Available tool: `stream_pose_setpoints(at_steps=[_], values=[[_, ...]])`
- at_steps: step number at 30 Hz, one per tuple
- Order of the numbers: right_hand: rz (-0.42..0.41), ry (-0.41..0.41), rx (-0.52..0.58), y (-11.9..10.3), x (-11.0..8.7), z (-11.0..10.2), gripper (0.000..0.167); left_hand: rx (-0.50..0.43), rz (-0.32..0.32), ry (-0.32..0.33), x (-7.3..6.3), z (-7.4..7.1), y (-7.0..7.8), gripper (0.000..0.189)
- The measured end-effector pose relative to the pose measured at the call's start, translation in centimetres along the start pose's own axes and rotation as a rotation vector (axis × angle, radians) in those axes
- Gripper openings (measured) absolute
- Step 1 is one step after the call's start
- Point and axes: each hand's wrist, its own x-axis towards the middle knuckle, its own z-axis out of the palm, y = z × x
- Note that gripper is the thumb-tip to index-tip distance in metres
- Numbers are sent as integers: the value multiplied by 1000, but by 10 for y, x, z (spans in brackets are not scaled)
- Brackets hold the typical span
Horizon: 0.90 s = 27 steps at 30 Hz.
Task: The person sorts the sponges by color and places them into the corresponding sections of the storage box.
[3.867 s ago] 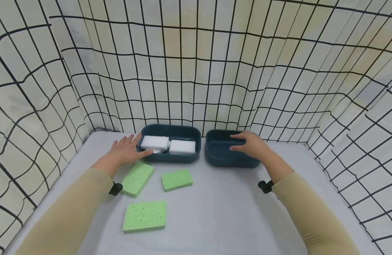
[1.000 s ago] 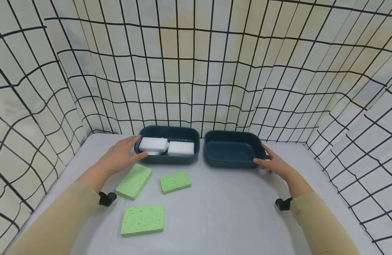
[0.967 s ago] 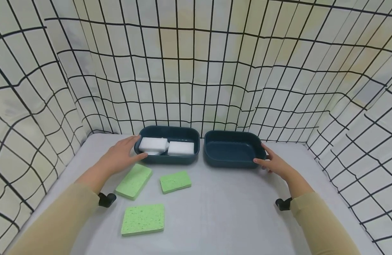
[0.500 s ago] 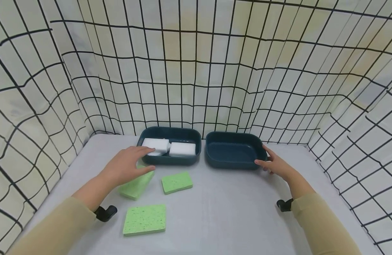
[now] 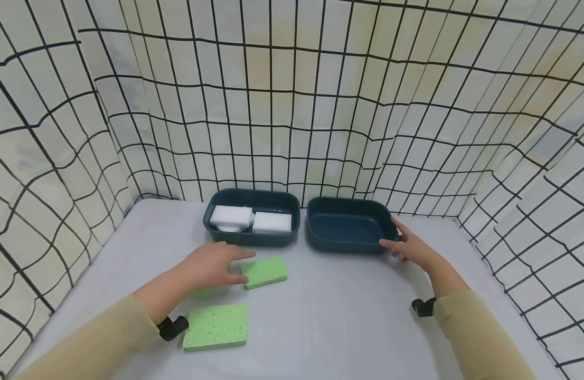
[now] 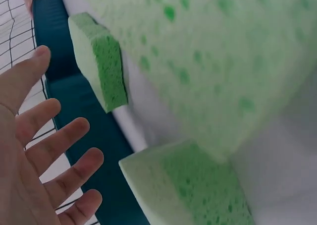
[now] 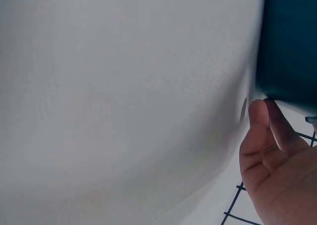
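My left hand is over the green sponges, fingers spread, with nothing in its grasp. Its fingertips reach the left edge of the small sponge in the head view. Mostly covered by this hand is a second green sponge; a third sponge lies nearer the body. The left wrist view shows bare space between the thumb and the fingers. My right hand holds the right end of a dark teal bin, thumb at the front corner and index finger along the end wall.
Left of that bin stands a matching teal bin holding several white blocks. Both bins stand at the back of the white tabletop. Walls of black grid netting over white sheeting rise behind and at both sides.
My left hand has left the left bin's end and come nearer and rightward over the sponges. Earlier my right hand was above the right bin; it then moved to its right end and stays there.
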Motion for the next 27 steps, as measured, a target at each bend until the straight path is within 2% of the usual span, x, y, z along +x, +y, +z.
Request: stream_pose_setpoints(at_steps=[8, 16, 27], values=[[4, -3, 3, 0, 0, 0, 105, 69, 34, -47, 8, 7, 9, 61], [10, 3, -20, -3, -1, 1, 100, 114, 17, -83, 14, 12, 12, 62], [24, 12, -17, 6, 6, -1, 103, 108, -3, -99, 15, 11, 14, 62]])
